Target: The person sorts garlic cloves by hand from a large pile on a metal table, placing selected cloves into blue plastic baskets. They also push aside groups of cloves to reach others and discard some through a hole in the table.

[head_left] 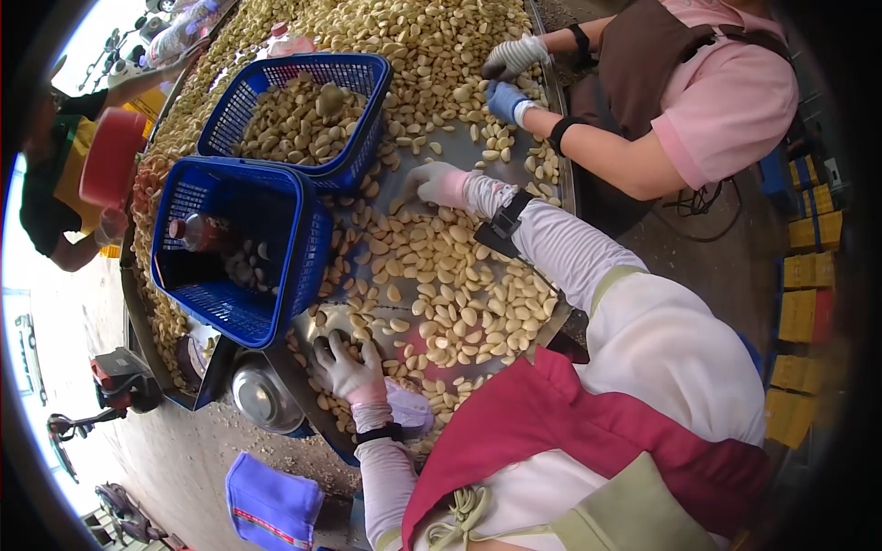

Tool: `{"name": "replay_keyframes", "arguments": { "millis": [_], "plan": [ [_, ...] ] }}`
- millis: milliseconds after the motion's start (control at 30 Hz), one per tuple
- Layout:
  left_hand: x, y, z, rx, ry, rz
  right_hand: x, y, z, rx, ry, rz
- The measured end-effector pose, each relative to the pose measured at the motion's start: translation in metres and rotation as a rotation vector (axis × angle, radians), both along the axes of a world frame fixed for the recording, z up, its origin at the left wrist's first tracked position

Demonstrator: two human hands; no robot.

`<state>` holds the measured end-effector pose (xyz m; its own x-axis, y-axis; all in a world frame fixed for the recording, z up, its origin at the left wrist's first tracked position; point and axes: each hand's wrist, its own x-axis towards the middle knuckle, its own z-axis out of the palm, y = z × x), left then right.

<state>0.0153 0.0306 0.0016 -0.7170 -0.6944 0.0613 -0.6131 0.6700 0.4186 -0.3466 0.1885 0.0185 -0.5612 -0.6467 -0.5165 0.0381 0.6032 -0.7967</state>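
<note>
My left hand (349,369), in a whitish glove, is over the cloves at the table's near edge, its fingers spread, holding nothing visible. Farther up, my right hand (439,186), gloved with greyish fingertips, reaches flat over the metal surface, its fingers slightly bent and apart. Pale peeled garlic cloves (446,253) lie scattered between and around both hands. A blue basket (308,220) left of my hands holds a bottle (197,232) and a few cloves. Behind it, a second blue basket (375,92) holds many browner cloves.
A co-worker's gloved hands (510,78) work among cloves at the upper right. Another person (69,184) stands across the table beside a red container (112,158). A round metal lid (262,395) and a purple-blue cloth (273,500) are at the lower left. Yellow crates (808,317) stand far right.
</note>
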Motion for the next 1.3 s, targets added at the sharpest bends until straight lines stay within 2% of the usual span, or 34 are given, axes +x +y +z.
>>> {"name": "replay_keyframes", "arguments": {
  "millis": [67, 100, 133, 200, 267, 333, 367, 467, 600, 667, 700, 767, 800, 900, 933, 1000, 1033, 1067, 1133, 1167, 1300],
  "plan": [
    [0.000, 0.000, 0.000, -0.047, -0.010, -0.013, 0.012, -0.008, 0.001, 0.118, 0.411, 0.316],
    [-0.001, 0.000, 0.000, -0.048, -0.010, -0.015, 0.031, -0.007, 0.018, 0.064, 0.666, 0.453],
    [-0.001, 0.000, 0.001, -0.058, -0.017, -0.019, 0.038, -0.010, 0.016, 0.064, 0.665, 0.450],
    [0.000, 0.000, 0.001, -0.069, -0.024, -0.024, 0.045, -0.020, 0.010, 0.246, 0.674, 0.483],
    [0.001, -0.001, -0.001, -0.109, -0.027, -0.035, 0.037, -0.020, 0.006, 0.172, 0.687, 0.482],
    [0.002, -0.003, -0.006, -0.089, -0.010, -0.027, 0.033, -0.013, 0.022, 0.062, -0.075, 0.081],
    [0.002, -0.003, -0.007, -0.069, 0.006, -0.025, 0.031, -0.009, 0.020, -0.047, -0.191, 0.050],
    [0.001, -0.002, -0.003, -0.071, 0.002, -0.027, 0.033, -0.005, 0.028, -0.060, -0.319, 0.004],
    [0.002, -0.003, -0.006, -0.108, -0.013, -0.036, 0.031, -0.003, 0.012, -0.093, -0.273, -0.027],
    [0.001, -0.002, -0.004, -0.018, 0.028, -0.009, 0.028, -0.007, -0.018, 0.038, 0.681, 0.210],
    [0.002, -0.002, -0.004, -0.018, 0.026, -0.011, 0.040, -0.007, -0.007, 0.038, 0.679, 0.208],
    [0.003, -0.002, -0.005, -0.052, 0.030, -0.027, 0.077, -0.003, 0.018, 0.160, 0.596, 0.480],
    [0.003, -0.003, -0.006, -0.051, 0.030, -0.028, 0.089, 0.000, 0.026, 0.162, 0.595, 0.479],
    [0.004, -0.005, -0.008, -0.115, 0.008, -0.037, 0.099, 0.016, 0.039, 0.065, 0.217, 0.643],
    [0.003, -0.005, -0.006, -0.142, -0.004, -0.045, 0.093, 0.014, 0.037, 0.064, 0.214, 0.646],
    [0.004, -0.002, -0.006, -0.163, -0.020, -0.051, 0.079, 0.013, 0.027, 0.033, 0.431, 0.373],
    [0.003, -0.002, -0.006, -0.148, -0.015, -0.043, 0.075, 0.012, 0.024, -0.012, 0.548, 0.413],
    [0.003, -0.003, -0.005, -0.135, -0.008, -0.035, 0.077, 0.010, 0.020, -0.014, 0.546, 0.411],
    [0.005, -0.004, -0.010, -0.120, 0.006, -0.035, 0.095, 0.003, 0.018, -0.072, 0.649, 0.661],
    [0.005, -0.004, -0.012, -0.102, 0.026, -0.029, 0.107, 0.002, 0.014, -0.068, 0.715, 0.684],
    [0.004, -0.002, -0.009, -0.154, -0.018, -0.030, 0.118, -0.014, 0.016, 0.113, 0.649, 0.706]
  ]
}}
